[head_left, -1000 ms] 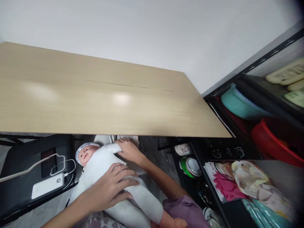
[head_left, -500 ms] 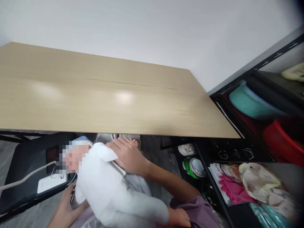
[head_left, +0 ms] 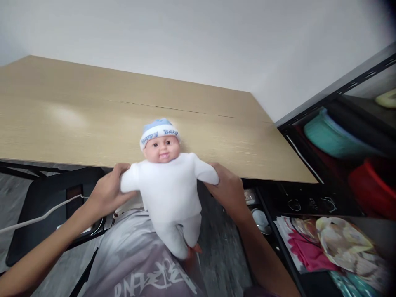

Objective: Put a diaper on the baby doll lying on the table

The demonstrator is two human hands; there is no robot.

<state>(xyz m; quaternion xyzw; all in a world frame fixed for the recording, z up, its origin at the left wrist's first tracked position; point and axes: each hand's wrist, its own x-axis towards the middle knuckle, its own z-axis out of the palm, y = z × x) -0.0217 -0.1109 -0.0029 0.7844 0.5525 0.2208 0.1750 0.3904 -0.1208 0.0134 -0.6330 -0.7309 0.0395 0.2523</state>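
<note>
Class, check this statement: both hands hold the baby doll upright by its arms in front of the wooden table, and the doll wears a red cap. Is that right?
Not quite. The head view shows the cap is light blue with a white band, not red. The rest stands: the left hand and the right hand hold the baby doll upright by its arms in front of the wooden table.

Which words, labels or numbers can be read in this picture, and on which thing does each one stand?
"Baby" on the white band of the blue hat of the doll; the word before it is too blurred to read.
White lettering on the grey cloth below the doll: cut off and distorted, not readable.
Printed packets on the shelf unit at the right: too blurred to read.
</note>
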